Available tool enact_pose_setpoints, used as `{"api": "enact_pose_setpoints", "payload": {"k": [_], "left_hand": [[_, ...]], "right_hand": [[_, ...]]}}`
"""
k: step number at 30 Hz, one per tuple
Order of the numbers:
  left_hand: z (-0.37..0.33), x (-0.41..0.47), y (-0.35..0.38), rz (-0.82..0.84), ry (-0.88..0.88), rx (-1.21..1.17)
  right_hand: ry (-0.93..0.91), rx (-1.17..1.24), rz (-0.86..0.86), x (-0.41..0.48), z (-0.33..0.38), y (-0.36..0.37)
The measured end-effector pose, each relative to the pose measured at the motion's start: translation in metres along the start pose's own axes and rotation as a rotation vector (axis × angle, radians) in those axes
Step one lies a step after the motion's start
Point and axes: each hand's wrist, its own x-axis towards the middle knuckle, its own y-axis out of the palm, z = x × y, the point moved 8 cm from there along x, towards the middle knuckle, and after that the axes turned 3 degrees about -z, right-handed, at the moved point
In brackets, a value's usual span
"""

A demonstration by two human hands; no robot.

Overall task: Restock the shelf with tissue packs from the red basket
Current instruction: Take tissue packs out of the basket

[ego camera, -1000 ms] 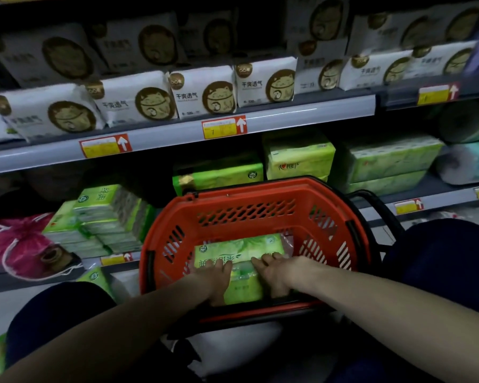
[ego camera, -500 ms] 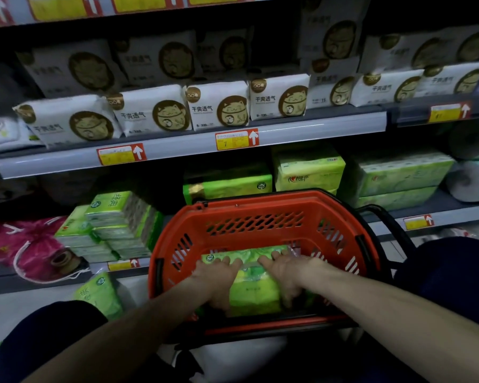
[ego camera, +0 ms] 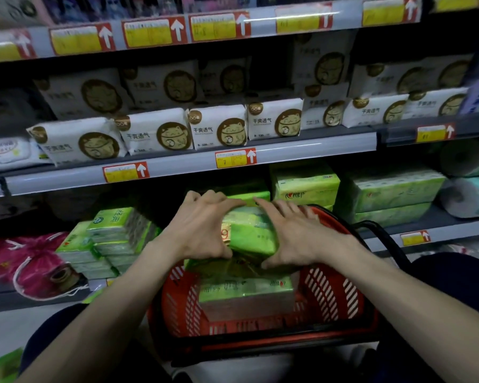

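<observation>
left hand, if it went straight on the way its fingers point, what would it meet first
Most likely the flat green pack on the lower shelf, right beyond the fingertips of the left hand as it grips the tissue pack. Depth is unclear, so how near it lies cannot be told.

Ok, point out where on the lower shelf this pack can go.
Dark gap between the stacked green packs on the left and the flat green pack behind the held pack looks bare, though dim. There is also headroom above that flat pack, under the shelf rail. Right of it is crowded: tall green packs, wrapped bundles, paper rolls.
</observation>
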Motion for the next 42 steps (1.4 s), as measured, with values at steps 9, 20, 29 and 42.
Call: {"api": "enact_pose_setpoints", "payload": {"k": [9, 20, 29, 42], "left_hand": [[-0.009, 0.016, 0.011, -0.012, 0.030, -0.037], [0.072, -0.033, 0.080, 0.071, -0.876, -1.112], [0.021, -0.059, 0.095, 0.209, -1.018, -1.774], [-0.007, -0.104, 0.097, 0.238, -0.617, -1.905]], "right_hand": [[0.076, 0.213, -0.213, 0.024, 0.004, 0.019], [0.317, 0.786, -0.214, 0.011, -0.032, 0.013], [0.436, 1.501, -0.321, -0.004, -0.056, 0.006], [0.362, 1.742, -0.289, -0.030, -0.033, 0.002]]}}
